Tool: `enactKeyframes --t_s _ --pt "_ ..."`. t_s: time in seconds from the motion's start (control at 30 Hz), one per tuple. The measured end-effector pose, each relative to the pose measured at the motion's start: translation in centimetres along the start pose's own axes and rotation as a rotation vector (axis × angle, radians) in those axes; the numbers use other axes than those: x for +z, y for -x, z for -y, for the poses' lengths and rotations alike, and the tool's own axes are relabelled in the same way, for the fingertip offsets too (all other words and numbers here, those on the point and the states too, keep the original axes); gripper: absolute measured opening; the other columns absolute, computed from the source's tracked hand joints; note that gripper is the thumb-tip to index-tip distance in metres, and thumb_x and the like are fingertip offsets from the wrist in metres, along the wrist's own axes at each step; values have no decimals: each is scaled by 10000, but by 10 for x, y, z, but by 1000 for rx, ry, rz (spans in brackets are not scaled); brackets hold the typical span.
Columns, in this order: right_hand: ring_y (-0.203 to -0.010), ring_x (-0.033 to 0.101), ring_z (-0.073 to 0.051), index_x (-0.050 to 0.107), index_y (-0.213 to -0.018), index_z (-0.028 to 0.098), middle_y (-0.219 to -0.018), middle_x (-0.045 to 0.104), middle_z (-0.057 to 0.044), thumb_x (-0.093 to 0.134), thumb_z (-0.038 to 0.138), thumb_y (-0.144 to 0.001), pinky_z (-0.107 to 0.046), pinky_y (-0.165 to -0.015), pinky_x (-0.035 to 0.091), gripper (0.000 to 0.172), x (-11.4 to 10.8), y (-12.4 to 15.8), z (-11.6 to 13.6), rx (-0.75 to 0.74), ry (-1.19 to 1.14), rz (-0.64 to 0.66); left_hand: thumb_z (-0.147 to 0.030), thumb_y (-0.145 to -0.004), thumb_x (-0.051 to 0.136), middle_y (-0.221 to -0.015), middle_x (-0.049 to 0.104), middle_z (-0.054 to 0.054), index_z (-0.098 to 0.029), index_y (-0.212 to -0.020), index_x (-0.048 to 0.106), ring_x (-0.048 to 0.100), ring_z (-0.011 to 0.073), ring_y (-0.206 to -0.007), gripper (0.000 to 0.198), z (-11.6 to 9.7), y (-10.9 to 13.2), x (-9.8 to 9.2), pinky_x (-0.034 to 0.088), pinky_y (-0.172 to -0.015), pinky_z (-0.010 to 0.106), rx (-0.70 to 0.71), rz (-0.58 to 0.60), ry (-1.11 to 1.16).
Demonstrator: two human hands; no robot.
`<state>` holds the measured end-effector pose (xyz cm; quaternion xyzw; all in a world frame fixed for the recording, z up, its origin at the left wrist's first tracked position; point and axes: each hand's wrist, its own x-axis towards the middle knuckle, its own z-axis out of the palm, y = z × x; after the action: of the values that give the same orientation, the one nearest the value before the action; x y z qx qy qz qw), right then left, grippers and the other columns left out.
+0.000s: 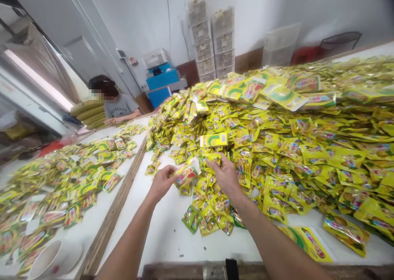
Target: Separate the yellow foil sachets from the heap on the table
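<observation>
Over the white table [166, 243], my left hand [162, 181] pinches a yellow pouch [187, 172] by one end. Its white-edged other end points toward my right hand [226, 175]. My right hand's fingers and thumb curl around a small yellow packet [213, 159], partly covered by the fingers. Beneath both hands lies a loose cluster of small shiny packets [212, 208], with a greener packet [191, 218] at its left edge. Just beyond the right hand, a flat yellow-and-green pouch [214, 140] rests on the heap.
A tall heap of yellow packets [295, 149] fills the right side. A wooden strip [121, 202] divides the table; more packets [76, 177] and a white bowl [57, 257] lie left of it. A co-worker [120, 105] sits at the far left. Stacked baskets [203, 46] stand behind.
</observation>
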<state>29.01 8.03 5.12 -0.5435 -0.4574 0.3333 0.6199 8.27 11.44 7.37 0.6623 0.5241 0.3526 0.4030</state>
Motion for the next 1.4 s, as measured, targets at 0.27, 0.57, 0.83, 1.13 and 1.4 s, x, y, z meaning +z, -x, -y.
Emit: enactKeyframes --t_s 0.27,0.57,0.83,1.13,1.4 --pt "-775 564 -220 615 -839 188 -790 642 -43 623 370 -679 -322 -702 417 242 5 2 -17 75 225 234 -399 -584 769 -663 649 -11 -166 -773 541 582 113 -564 376 28 42 29 443 -558 215 -158 -156 497" --pt "-694 518 -171 583 -657 185 -720 594 -2 608 422 -690 -271 -641 377 241 11 5 -17 -73 274 274 -343 -558 795 -745 702 11 -168 -837 642 631 145 -623 363 31 45 40 477 -606 238 -227 -46 519" --pt "-744 558 -201 656 -764 196 -804 636 -38 669 500 -635 -300 -677 414 330 17 12 -14 -37 338 79 -268 -538 811 -831 732 41 -170 -904 710 657 171 -686 392 28 45 45 506 -659 260 -319 -8 707" --pt "-893 528 -235 695 -749 227 -787 633 -48 601 419 -744 -356 -802 399 214 21 17 -13 -77 313 175 -247 -544 811 -844 732 38 -163 -902 713 659 162 -705 382 32 46 45 508 -674 248 -282 -85 712" --pt "-773 545 -186 648 -741 191 -786 608 -40 657 388 -689 -332 -758 415 204 20 17 -12 -28 251 183 -232 -529 822 -759 733 48 -140 -877 703 661 161 -630 380 32 45 41 517 -636 253 -376 -91 803"
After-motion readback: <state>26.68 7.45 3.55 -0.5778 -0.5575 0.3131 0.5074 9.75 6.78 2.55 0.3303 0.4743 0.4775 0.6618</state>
